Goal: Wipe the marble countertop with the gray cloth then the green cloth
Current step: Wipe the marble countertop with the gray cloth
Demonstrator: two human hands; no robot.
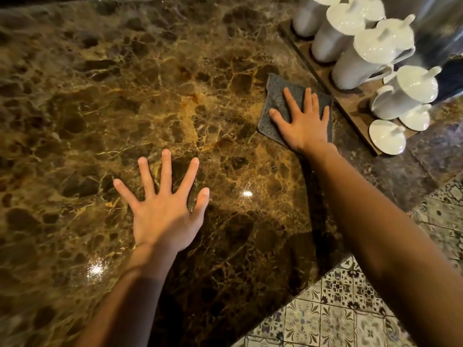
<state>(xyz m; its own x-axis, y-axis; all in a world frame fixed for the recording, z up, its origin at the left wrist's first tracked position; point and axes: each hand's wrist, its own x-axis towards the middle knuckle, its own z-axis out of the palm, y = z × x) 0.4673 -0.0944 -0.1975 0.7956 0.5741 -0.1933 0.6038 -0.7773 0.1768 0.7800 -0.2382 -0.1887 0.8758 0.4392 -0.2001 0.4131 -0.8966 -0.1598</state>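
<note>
My right hand (pixel 304 121) lies palm down with its fingers (pixel 290 100) extended and slightly apart, pressed flat on the gray cloth (pixel 276 106); the thumb points left across the cloth's near-left portion. The right forearm reaches in from the near right, straight at the wrist. My left hand (pixel 162 211) is also palm down, all five fingers (pixel 166 169) splayed wide and holding nothing, flat on or just above bare stone at near centre, well apart from the cloth. The gray cloth is folded to a rough square, lying flat under the right palm, its far and left edges showing beyond the fingertips. It sits just beside a wooden tray (pixel 350 101) to the right, which carries white lidded ceramic pots (pixel 355 58). The marble countertop (pixel 125 83) is brown, veined, glossy, with light reflections. Patterned floor tiles (pixel 333 316) show at near right below the counter edge.
</note>
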